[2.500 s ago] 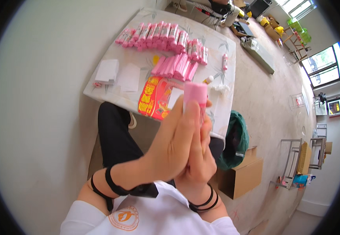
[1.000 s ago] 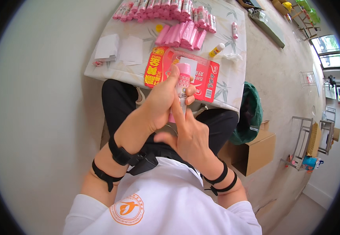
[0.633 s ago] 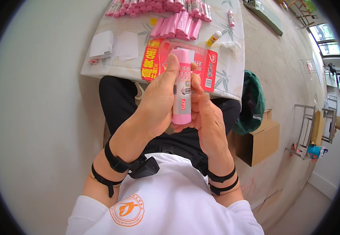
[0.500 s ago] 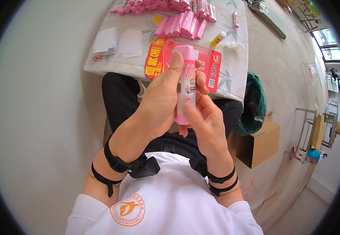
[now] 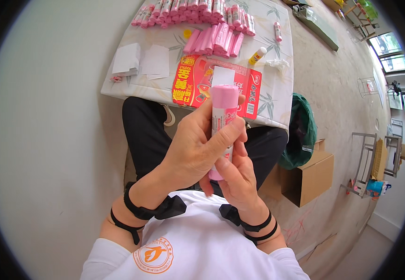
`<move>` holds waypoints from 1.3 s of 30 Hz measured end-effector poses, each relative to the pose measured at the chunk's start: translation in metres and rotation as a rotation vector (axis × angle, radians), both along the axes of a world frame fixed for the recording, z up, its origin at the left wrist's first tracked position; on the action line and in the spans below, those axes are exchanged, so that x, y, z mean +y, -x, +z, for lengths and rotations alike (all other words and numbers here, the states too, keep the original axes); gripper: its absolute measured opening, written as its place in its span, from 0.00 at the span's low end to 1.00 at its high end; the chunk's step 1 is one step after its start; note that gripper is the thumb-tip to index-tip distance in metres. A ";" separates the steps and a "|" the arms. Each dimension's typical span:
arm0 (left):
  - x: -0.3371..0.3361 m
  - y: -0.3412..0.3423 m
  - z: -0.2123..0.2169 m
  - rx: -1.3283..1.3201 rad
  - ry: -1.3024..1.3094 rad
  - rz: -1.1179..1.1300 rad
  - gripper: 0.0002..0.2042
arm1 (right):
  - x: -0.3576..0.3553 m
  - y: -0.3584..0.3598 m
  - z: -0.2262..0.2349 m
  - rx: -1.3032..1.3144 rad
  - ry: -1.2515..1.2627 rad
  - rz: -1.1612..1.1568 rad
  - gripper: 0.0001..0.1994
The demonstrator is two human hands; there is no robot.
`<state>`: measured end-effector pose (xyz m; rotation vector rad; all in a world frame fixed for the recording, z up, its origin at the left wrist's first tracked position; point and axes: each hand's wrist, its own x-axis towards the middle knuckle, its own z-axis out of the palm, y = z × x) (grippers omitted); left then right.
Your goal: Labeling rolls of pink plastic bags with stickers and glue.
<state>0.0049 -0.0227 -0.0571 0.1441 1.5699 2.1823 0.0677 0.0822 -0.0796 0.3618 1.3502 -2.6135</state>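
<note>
Upright between both hands is a pink roll (image 5: 225,97), seemingly of plastic bags, with a printed paper label wrapped round its middle. My left hand (image 5: 194,144) closes round its upper part, thumb across the label. Lower down, my right hand (image 5: 240,179) grips the roll near its bottom end, thumb against the front. Behind the roll's top, a flattened red and yellow printed cardboard (image 5: 191,81) lies at the table's near edge. A small white paper (image 5: 223,76) rests on this cardboard, partly hidden by the roll.
The table (image 5: 160,44) carries plain pink rolls (image 5: 221,37), a heap of labelled rolls (image 5: 184,14), stacked white papers (image 5: 126,58), a yellow glue stick (image 5: 257,56) and a yellow cap (image 5: 187,33). Right of my leg are a green bag (image 5: 302,135) and an open cardboard box (image 5: 310,179).
Both hands have brought the roll down towards my body. My left thumb has shifted from the roll's top onto its label. The white paper behind it has come into view.
</note>
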 end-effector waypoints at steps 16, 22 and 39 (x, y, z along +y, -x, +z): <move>0.006 0.009 -0.027 -0.252 -0.017 0.108 0.28 | 0.016 0.003 -0.030 0.016 0.134 0.385 0.11; -0.005 0.013 -0.027 -0.374 -0.315 -0.148 0.27 | 0.030 0.003 -0.039 -0.020 0.608 0.515 0.31; 0.007 0.010 -0.031 -0.102 -0.122 0.119 0.11 | 0.003 0.010 -0.025 0.285 -0.835 0.094 0.18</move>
